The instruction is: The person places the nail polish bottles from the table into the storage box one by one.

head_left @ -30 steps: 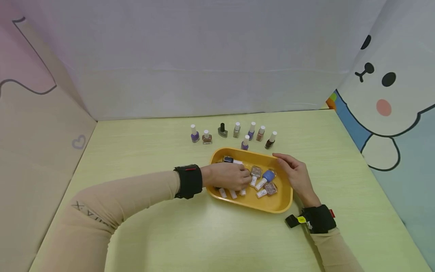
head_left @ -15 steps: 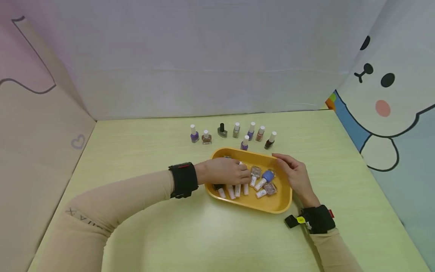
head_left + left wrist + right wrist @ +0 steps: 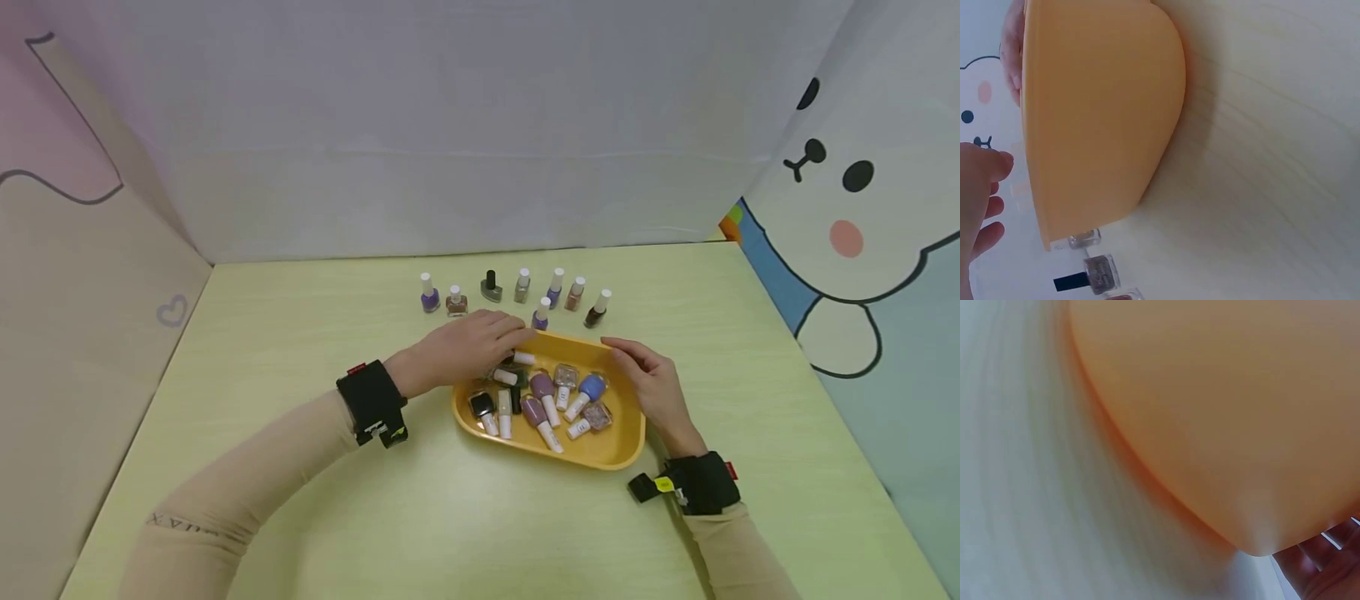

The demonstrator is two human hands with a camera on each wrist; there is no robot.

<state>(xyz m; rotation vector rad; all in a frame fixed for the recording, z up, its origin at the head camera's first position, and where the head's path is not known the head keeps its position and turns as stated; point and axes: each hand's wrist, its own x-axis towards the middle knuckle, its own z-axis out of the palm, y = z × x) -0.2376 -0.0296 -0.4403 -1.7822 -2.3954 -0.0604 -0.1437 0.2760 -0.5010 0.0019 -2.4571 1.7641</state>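
Yellow plastic tray (image 3: 603, 450) sits on the counter (image 3: 360, 525), loaded with nail polish bottles (image 3: 536, 412). Right grip (image 3: 657, 385) pinches its far right corner; left grip (image 3: 463, 348), relaxed, apparently empty, lies over the far left. Assessment: bottles light, slick, probably breakable; take by caps (image 3: 551, 439).

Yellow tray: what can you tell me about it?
The yellow tray looks like smooth plastic: an oblong with rounded corners, a rim and walls that narrow toward the base. It sits upright, turned slightly askew, on the table, nearer the person than the standing bottles. Other bottles lie inside. The right hand holds its rim at the right end; the left hand is over its far-left corner, contact unclear.
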